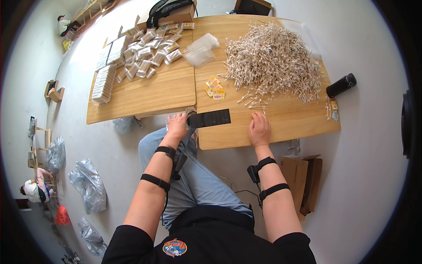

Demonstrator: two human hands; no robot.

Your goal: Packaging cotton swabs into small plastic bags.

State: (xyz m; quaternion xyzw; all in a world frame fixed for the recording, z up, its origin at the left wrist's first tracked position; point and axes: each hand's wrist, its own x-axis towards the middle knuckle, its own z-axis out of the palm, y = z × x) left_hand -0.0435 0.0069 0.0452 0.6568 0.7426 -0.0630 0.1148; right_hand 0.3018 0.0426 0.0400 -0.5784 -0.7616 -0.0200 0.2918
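My left hand (pixel 176 126) is at the table's front edge, by the left end of a black strap-like strip (pixel 212 118). Its fingers are curled together, and what they hold, if anything, is too small to make out. Over the table's front edge, my right hand (pixel 260 129) lies palm down with fingers stretched forward. Just beyond its fingertips are a few loose cotton swabs (pixel 256 106). Farther back rises a large heap of cotton swabs (pixel 274 61). Small yellow-and-white printed cards (pixel 214 89) lie between the heap and the strip.
Flat clear plastic bags (pixel 201 50) lie mid-table. Bagged swab packs (pixel 147 53) pile up at the left, beside stacked rows of packs (pixel 104 83). A black cylinder (pixel 341 86) stands at the right edge. Below the table is an open cardboard box (pixel 303 180); plastic sacks (pixel 89 185) lie at left.
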